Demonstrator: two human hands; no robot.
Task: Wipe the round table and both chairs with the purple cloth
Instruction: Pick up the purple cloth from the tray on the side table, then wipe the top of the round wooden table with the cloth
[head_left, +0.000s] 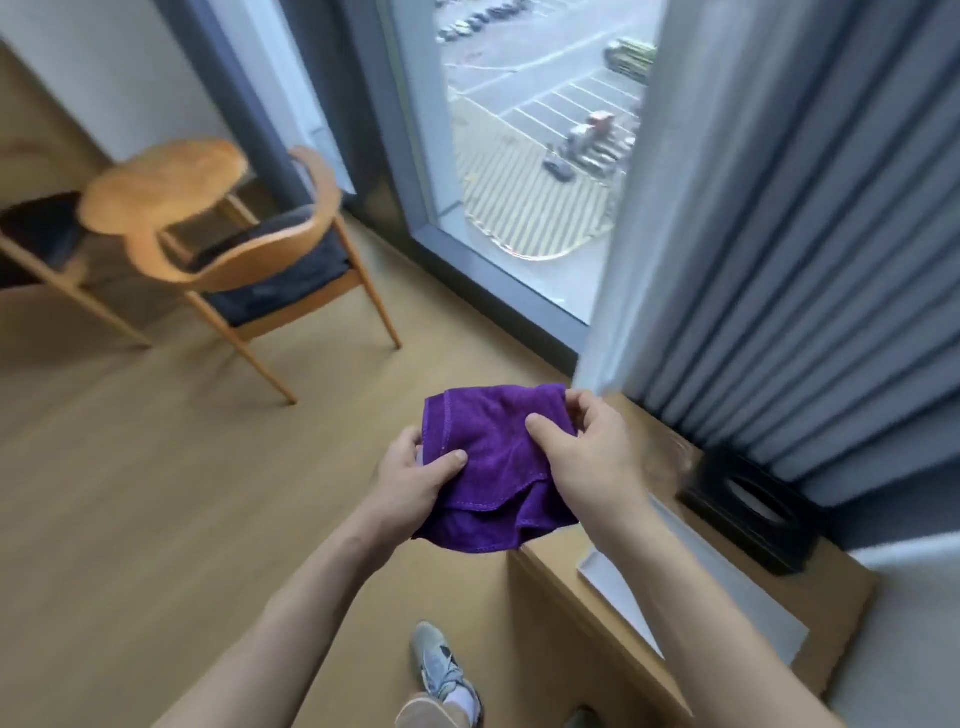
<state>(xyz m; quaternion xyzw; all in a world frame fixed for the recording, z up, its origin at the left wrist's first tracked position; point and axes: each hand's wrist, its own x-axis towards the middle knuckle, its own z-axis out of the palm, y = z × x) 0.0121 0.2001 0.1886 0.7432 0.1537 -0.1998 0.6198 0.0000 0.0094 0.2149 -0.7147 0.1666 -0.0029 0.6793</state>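
The purple cloth (498, 457) is held by fingers of both hands and folded; next, the far-left round table (161, 187) must be reached.

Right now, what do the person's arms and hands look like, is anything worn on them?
Both forearms are bare up to the bottom edge of the picture, with no sleeves in view. The left hand and right hand have no gloves, and no rings, watch or wristband can be seen. Nails look short and unpainted.
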